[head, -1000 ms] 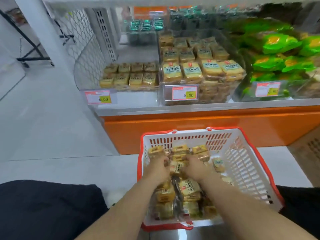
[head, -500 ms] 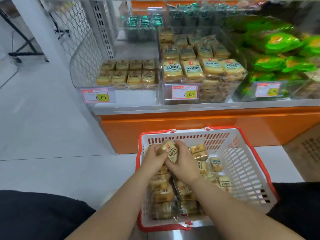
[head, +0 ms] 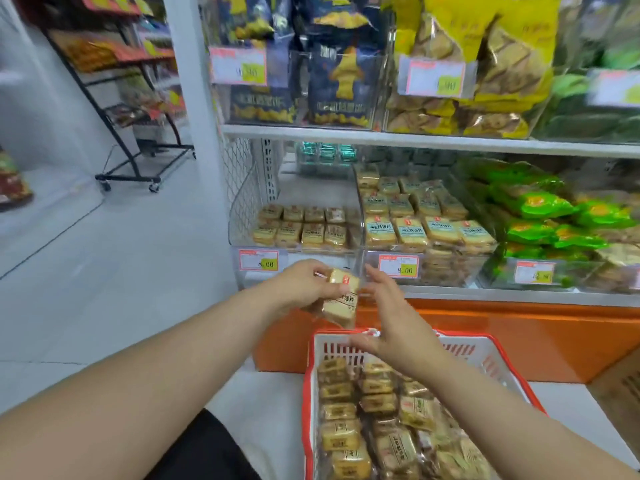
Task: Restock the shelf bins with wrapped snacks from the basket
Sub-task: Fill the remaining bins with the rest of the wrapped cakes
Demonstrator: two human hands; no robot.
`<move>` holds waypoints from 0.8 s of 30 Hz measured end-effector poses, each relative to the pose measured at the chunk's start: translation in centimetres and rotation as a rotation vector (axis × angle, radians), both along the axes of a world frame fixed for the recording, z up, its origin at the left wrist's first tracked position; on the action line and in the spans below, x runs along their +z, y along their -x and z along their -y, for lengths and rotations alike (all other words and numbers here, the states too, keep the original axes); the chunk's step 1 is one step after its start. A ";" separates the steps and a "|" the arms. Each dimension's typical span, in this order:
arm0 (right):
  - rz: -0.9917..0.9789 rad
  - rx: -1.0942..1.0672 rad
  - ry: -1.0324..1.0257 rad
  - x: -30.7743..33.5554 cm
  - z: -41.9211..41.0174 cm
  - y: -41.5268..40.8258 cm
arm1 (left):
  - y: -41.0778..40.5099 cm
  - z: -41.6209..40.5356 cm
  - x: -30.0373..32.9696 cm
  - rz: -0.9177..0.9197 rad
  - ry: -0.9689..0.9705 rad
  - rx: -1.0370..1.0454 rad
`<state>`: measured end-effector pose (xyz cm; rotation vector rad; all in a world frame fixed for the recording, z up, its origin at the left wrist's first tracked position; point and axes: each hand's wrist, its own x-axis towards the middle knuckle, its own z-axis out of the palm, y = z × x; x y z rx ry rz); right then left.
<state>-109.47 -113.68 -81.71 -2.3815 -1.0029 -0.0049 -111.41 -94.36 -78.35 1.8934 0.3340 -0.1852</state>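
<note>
Here the left hand (head: 304, 284) grips a small stack of wrapped snacks (head: 341, 301), thumb over the top packet, fingers curled beneath. The stack is held in the air above the far rim of the basket (head: 485, 344) and just in front of the lower shelf's front edge. The right hand (head: 391, 320) is beside the stack with fingers spread and relaxed, grasping nothing; whether its fingertips touch the wrapper cannot be told.

Basket: white with red rim, on the floor against the orange base panel (head: 519, 334). It holds many more snack packets (head: 377, 427) of the same yellow-brown kind, lying in loose rows.

Lower shelf, left bin (head: 242, 202): clear-walled, two rows of matching packets at its front edge, bare floor behind them. Price tag (head: 258, 260) on its front. Middle bin (head: 420, 220): filled with similar packets bearing a pale label band. Right bin: green packets (head: 554, 216), piled.

Upper shelf: dark blue bags (head: 341, 81) and yellow bags (head: 485, 64) behind clear fronts. Wheeled black rack (head: 138, 140) stands well apart, toward the left of the aisle.
</note>
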 end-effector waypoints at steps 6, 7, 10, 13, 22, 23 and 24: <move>0.004 0.039 -0.002 4.3 -5.2 -3.3 | -2.1 -2.9 1.7 0.124 0.088 0.121; -0.027 0.028 -0.043 4.7 -6.2 -4.1 | -2.5 -3.5 2.2 0.166 0.057 0.153; -0.177 -0.043 -0.175 6.3 -9.3 -7.3 | -3.4 -6.8 3.2 0.322 -0.376 0.311; -0.308 -0.071 -0.131 7.4 -13.1 -10.9 | -2.8 -10.3 3.1 0.328 -0.751 0.454; -0.650 0.152 0.298 1.9 -22.0 -14.9 | -1.4 -13.2 0.9 0.179 -0.537 0.369; -0.672 0.154 0.305 1.6 -22.3 -14.9 | -1.2 -13.5 0.6 0.174 -0.461 0.368; -0.687 0.151 0.301 1.4 -22.5 -14.9 | -1.1 -13.8 0.5 0.180 -0.403 0.376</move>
